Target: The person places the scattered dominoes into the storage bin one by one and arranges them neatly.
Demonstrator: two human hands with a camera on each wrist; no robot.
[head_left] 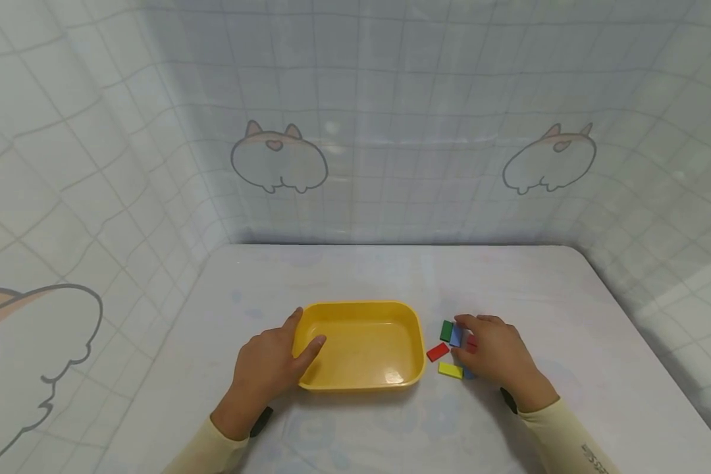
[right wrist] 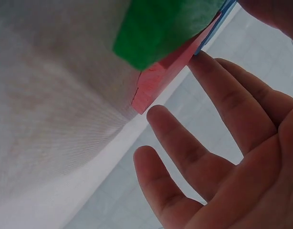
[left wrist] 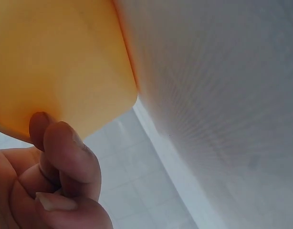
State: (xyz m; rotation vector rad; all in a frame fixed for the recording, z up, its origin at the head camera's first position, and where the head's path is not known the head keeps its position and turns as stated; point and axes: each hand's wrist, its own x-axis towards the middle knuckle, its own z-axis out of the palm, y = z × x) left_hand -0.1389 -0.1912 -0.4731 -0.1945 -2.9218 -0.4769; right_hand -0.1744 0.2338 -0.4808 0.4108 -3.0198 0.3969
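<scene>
A yellow plastic tray [head_left: 364, 388] sits on the table with nothing in it. My left hand [head_left: 266, 362] grips its left side, the thumb over the rim and other fingers curled against the outer wall [left wrist: 84, 71]. To the right of the tray lie small flat coloured blocks: a green one [head_left: 446, 330], a blue one [head_left: 456, 336], a red one [head_left: 437, 352] and a yellow one [head_left: 450, 370]. Above the group is my right hand [head_left: 498, 352], thumb and fingers apart. In the right wrist view a fingertip reaches the blue block's edge, near a red block [right wrist: 161, 83].
Under my right palm, another red block [head_left: 471, 342] and another blue block [head_left: 469, 373] are partly hidden. The white table [head_left: 355, 270] ends at a back wall of grid-patterned cloth [head_left: 391, 164]. Similar cloth hangs on both sides.
</scene>
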